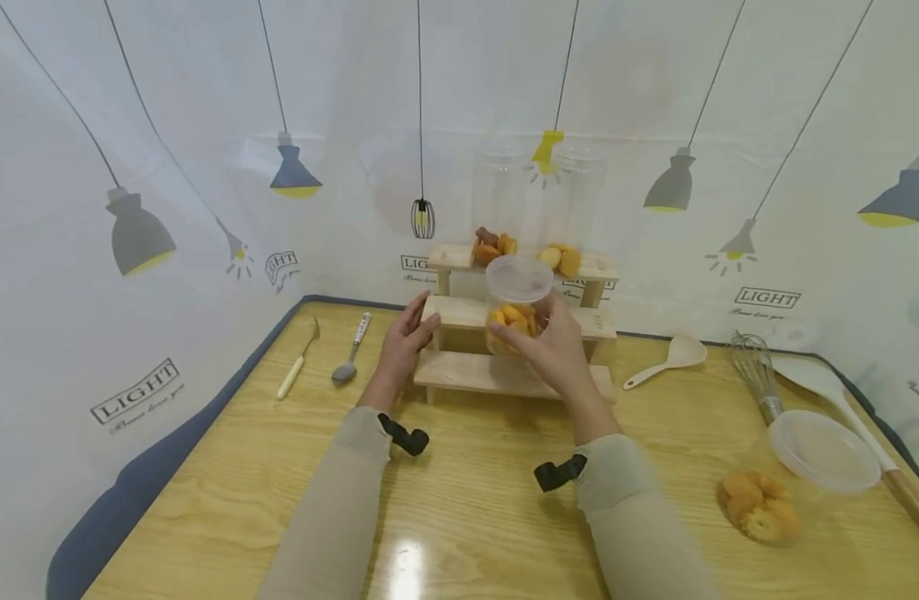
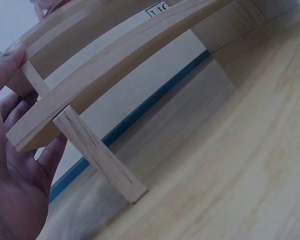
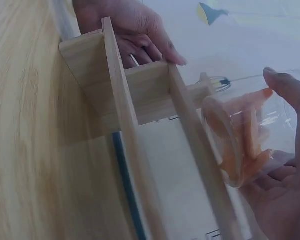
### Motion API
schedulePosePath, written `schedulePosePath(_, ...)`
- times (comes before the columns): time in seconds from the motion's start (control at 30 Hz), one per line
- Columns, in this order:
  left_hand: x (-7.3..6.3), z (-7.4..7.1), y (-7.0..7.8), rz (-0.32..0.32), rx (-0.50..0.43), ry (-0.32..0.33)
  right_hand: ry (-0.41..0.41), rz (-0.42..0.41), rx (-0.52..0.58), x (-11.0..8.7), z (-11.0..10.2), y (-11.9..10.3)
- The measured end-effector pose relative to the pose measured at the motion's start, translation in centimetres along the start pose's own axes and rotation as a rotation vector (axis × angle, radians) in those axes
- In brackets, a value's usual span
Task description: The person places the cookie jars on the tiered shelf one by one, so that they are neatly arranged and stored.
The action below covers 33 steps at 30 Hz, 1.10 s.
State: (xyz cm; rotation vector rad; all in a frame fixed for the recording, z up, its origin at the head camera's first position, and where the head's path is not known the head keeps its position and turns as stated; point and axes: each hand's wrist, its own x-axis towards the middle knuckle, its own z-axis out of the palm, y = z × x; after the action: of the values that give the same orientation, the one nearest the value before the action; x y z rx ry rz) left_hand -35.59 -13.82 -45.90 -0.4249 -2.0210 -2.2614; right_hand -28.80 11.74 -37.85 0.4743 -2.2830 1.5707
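Jar [image 1: 517, 298] of orange pieces [image 1: 513, 316] held at wooden stand [image 1: 462, 313]
Head view: right hand [image 1: 558, 346] grips the jar from four o'clock. Left wrist view: left hand [image 2: 12, 187] clasps the stand's end at nine o'clock, likely steadying it. Right wrist view: jar at three o'clock, beside the stand, between thumb and fingers, probably for control.

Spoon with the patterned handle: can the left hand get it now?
Likely yes: the patterned-handle spoon lies near the left hand, nothing between them, though that hand's grip on the three-tier wooden stand must loosen first.
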Motion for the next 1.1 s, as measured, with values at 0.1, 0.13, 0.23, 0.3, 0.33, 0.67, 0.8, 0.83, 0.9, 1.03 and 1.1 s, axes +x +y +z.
schedulePosePath(0.1, 0.0, 0.0, -0.2, 0.011, 0.006, 0.006, 0.041, -0.008, 0.033, 0.5, 1.0, 1.0)
schedulePosePath(0.13, 0.0, 0.0, -0.1, 0.015, 0.006, 0.003, 0.053, -0.016, 0.046, 0.5, 1.2, 1.4)
schedulePosePath(0.23, 0.0, 0.1, 0.0, 0.004, 0.003, 0.002, 0.071, -0.046, 0.062, 0.5, 1.8, 2.4)
schedulePosePath(0.3, -0.2, 0.1, 0.2, -0.008, -0.003, 0.000, 0.075, -0.071, 0.041, 0.3, 2.1, 3.0)
schedulePosePath(0.33, -0.3, 0.1, 0.4, -0.011, -0.006, -0.003, 0.075, -0.090, 0.030, 0.3, 2.2, 3.2)
schedulePosePath(0.67, -1.5, 0.7, 3.1, -0.016, 0.038, -0.021, 0.086, -0.195, -0.074, 0.6, 2.6, 3.5)
schedulePosePath(0.8, -1.0, 0.3, 1.7, -0.023, 0.011, 0.004, 0.081, -0.197, -0.098, 0.6, 2.7, 3.6)
schedulePosePath(0.83, -0.8, 0.2, 1.3, -0.021, 0.008, 0.010, 0.079, -0.200, -0.097, 0.6, 2.7, 3.6)
schedulePosePath(0.9, -0.6, 0.1, 0.7, -0.017, 0.008, 0.020, 0.082, -0.201, -0.098, 0.6, 2.7, 3.6)
schedulePosePath(1.03, -0.4, 0.2, 0.3, 0.002, 0.027, 0.023, 0.093, -0.195, -0.113, 0.5, 2.5, 3.7)
schedulePosePath(1.1, -0.4, 0.3, 0.3, 0.005, 0.026, 0.020, 0.094, -0.184, -0.122, 0.5, 2.3, 3.7)
